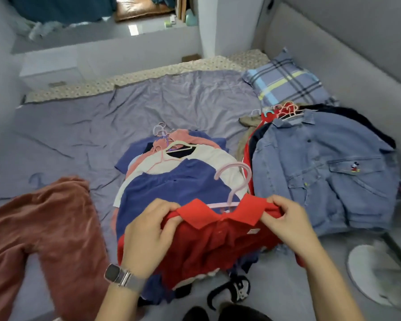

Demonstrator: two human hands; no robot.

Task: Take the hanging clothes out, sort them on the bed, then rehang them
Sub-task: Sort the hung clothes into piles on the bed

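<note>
Polo [208,237]: on the near end of the shirt pile [171,181], pink hanger [235,181] in its neck.
Fingers: left hand [148,232] and right hand [287,221] each pinch a shoulder.
Risk: I judge a lopsided tug could slip the hanger out.

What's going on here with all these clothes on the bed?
A person is sorting hung clothes on the bed. Both hands grip a red polo shirt at its shoulders, left hand and right hand, with a pink hanger in its collar. It sits over the middle pile. A denim jacket tops another pile to the right; reddish-brown trousers lie left.
</note>
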